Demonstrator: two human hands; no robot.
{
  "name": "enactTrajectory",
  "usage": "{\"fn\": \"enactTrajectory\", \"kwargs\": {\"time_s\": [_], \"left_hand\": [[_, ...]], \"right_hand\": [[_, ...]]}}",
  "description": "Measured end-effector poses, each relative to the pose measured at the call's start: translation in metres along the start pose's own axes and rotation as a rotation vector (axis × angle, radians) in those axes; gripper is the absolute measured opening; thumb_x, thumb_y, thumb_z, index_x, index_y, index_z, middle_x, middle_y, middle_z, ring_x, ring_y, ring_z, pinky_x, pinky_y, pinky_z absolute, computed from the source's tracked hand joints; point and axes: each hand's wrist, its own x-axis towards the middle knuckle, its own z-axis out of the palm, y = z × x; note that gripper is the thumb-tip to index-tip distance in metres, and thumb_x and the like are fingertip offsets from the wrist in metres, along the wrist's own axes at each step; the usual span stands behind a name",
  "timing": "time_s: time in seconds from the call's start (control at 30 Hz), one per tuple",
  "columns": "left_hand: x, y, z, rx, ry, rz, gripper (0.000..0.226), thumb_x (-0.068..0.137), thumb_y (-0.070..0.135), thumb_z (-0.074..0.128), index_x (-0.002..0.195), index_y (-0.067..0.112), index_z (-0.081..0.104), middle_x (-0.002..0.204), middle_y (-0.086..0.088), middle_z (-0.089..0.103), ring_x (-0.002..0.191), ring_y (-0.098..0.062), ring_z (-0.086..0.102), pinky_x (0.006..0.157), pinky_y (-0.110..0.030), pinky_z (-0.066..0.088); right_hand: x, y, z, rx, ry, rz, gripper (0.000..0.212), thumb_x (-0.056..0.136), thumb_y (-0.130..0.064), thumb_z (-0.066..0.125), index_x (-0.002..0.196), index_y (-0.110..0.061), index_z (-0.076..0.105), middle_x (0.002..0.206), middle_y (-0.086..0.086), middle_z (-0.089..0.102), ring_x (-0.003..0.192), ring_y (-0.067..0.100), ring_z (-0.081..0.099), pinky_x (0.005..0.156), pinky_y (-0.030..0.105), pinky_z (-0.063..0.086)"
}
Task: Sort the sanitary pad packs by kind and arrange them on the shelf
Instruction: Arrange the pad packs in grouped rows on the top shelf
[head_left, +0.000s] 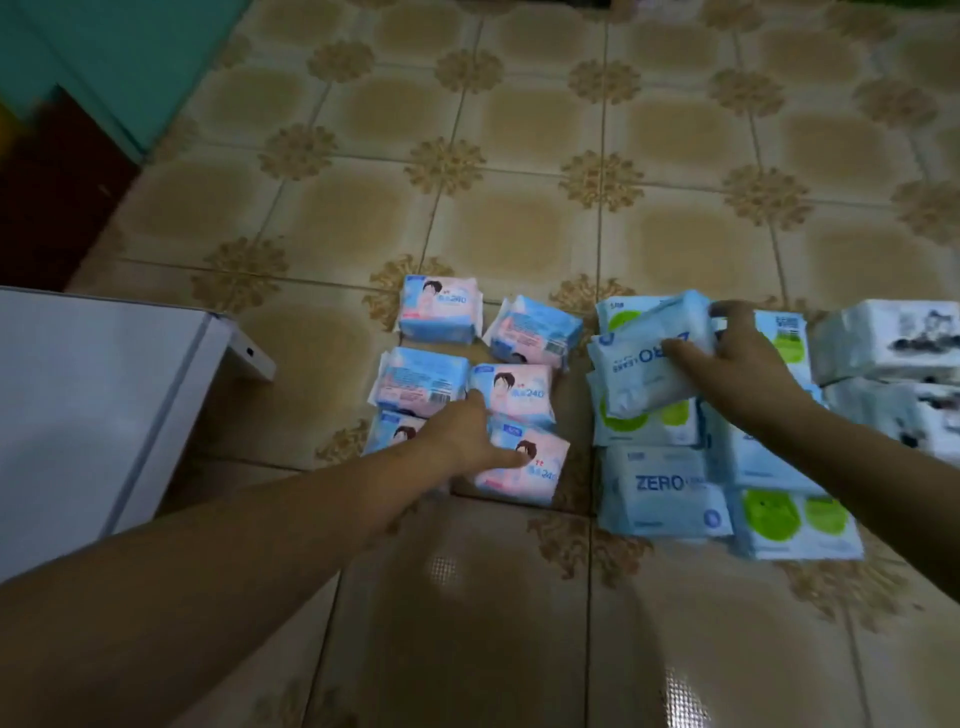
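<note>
Sanitary pad packs are laid out on the tiled floor (519, 156) in three groups by kind. A light-blue ZERO pack (652, 353) is gripped by the right hand (737, 358), thumb on its face and fingers curled over its far edge; the pack is held tilted just above the blue-and-green pile (727, 467), where more ZERO packs are stacked loosely, some overlapping. To the left of that pile, the pink-and-blue packs (439, 309) are set in two rough columns, six seen, some face up and some showing the printed back. The left hand (467, 431) is laid on the nearer ones with fingers spread and mostly straight, index on the middle right pack, thumb pressed on the nearest right pack (519, 467); nothing is gripped by it. At the right frame edge, white packs (888, 343) with dark print are piled beside the blue group. At far left, a white shelf panel (93, 395) is seen, apart from all packs. A teal wall (119, 52) is seen at upper left.
</note>
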Motion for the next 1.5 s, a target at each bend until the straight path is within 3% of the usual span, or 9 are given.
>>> {"fn": "enactTrajectory", "kwargs": {"time_s": [0.13, 0.3, 0.37, 0.47, 0.57, 0.7, 0.87, 1.23, 1.5], "left_hand": [[0.007, 0.007, 0.001, 0.088, -0.101, -0.046, 0.069, 0.079, 0.064, 0.069, 0.121, 0.012, 0.055, 0.12, -0.009, 0.062, 0.102, -0.021, 0.059, 0.079, -0.029, 0.047], [-0.021, 0.029, -0.01, 0.176, 0.128, -0.015, 0.042, 0.092, 0.038, 0.064, 0.12, 0.009, 0.055, 0.121, -0.015, 0.053, 0.105, -0.029, 0.06, 0.077, -0.033, 0.044], [-0.016, 0.051, -0.02, -0.165, 0.16, 0.073, 0.039, 0.096, 0.043, 0.056, 0.109, 0.007, 0.062, 0.11, -0.016, 0.063, 0.098, -0.029, 0.064, 0.077, -0.035, 0.051], [-0.005, 0.093, -0.025, -1.011, -0.16, -0.038, 0.05, 0.094, 0.055, 0.055, 0.12, 0.012, 0.061, 0.119, -0.016, 0.066, 0.094, -0.022, 0.064, 0.077, -0.034, 0.058], [0.003, 0.111, -0.013, -1.266, -0.262, -0.013, 0.032, 0.098, 0.034, 0.06, 0.123, 0.014, 0.056, 0.11, -0.007, 0.066, 0.097, -0.023, 0.065, 0.081, -0.036, 0.058], [-0.001, 0.11, -0.007, -1.251, -0.115, 0.062, 0.036, 0.096, 0.022, 0.063, 0.129, 0.008, 0.056, 0.105, -0.004, 0.063, 0.098, -0.025, 0.066, 0.086, -0.044, 0.059], [0.011, 0.101, 0.009, -1.097, -0.018, 0.017, 0.033, 0.093, 0.028, 0.068, 0.12, 0.012, 0.06, 0.118, -0.009, 0.064, 0.112, -0.034, 0.063, 0.095, -0.052, 0.054], [0.014, 0.119, 0.03, -0.699, 0.108, 0.091, 0.037, 0.091, 0.014, 0.065, 0.124, 0.002, 0.055, 0.127, -0.014, 0.062, 0.116, -0.03, 0.06, 0.086, -0.033, 0.049], [0.024, 0.12, 0.029, -0.43, 0.077, 0.089, 0.048, 0.094, 0.041, 0.06, 0.13, 0.011, 0.057, 0.131, -0.014, 0.058, 0.12, -0.035, 0.055, 0.101, -0.043, 0.047]], "right_hand": [[-0.006, 0.001, 0.01, -0.122, -0.035, -0.044, 0.068, 0.097, -0.028, 0.057, 0.153, -0.015, 0.02, 0.121, 0.023, 0.058, 0.101, 0.038, 0.059, 0.072, 0.034, 0.039], [-0.023, -0.006, 0.0, -0.141, 0.007, -0.048, 0.052, 0.096, -0.028, 0.058, 0.14, -0.009, 0.036, 0.101, 0.018, 0.061, 0.064, 0.017, 0.053, 0.054, 0.031, 0.041], [-0.019, -0.007, -0.006, -0.109, 0.037, -0.044, 0.045, 0.096, -0.027, 0.059, 0.132, -0.008, 0.041, 0.092, 0.011, 0.056, 0.061, 0.006, 0.046, 0.05, 0.023, 0.034], [-0.009, -0.007, -0.008, -0.018, 0.036, -0.03, 0.04, 0.096, -0.03, 0.059, 0.129, -0.012, 0.044, 0.1, 0.008, 0.058, 0.07, 0.013, 0.053, 0.055, 0.022, 0.037], [-0.006, -0.006, -0.007, 0.053, 0.037, 0.009, 0.035, 0.095, -0.033, 0.058, 0.121, -0.011, 0.049, 0.108, 0.01, 0.061, 0.083, 0.022, 0.055, 0.06, 0.028, 0.04], [-0.017, 0.0, -0.009, -0.118, 0.053, 0.009, 0.031, 0.094, -0.035, 0.06, 0.105, -0.007, 0.056, 0.101, 0.011, 0.062, 0.082, 0.027, 0.054, 0.065, 0.034, 0.038], [-0.016, 0.01, -0.003, -0.167, -0.031, 0.041, 0.035, 0.096, -0.032, 0.058, 0.124, -0.01, 0.059, 0.108, 0.009, 0.064, 0.09, 0.024, 0.054, 0.074, 0.029, 0.036], [-0.009, 0.032, -0.002, -0.675, 0.078, -0.215, 0.042, 0.095, -0.038, 0.049, 0.13, -0.016, 0.052, 0.105, 0.007, 0.073, 0.1, 0.032, 0.064, 0.091, 0.038, 0.043], [-0.003, 0.05, -0.008, -0.882, 0.058, -0.182, 0.042, 0.096, -0.043, 0.047, 0.122, -0.013, 0.06, 0.118, 0.012, 0.062, 0.11, 0.034, 0.055, 0.091, 0.039, 0.041]]}}
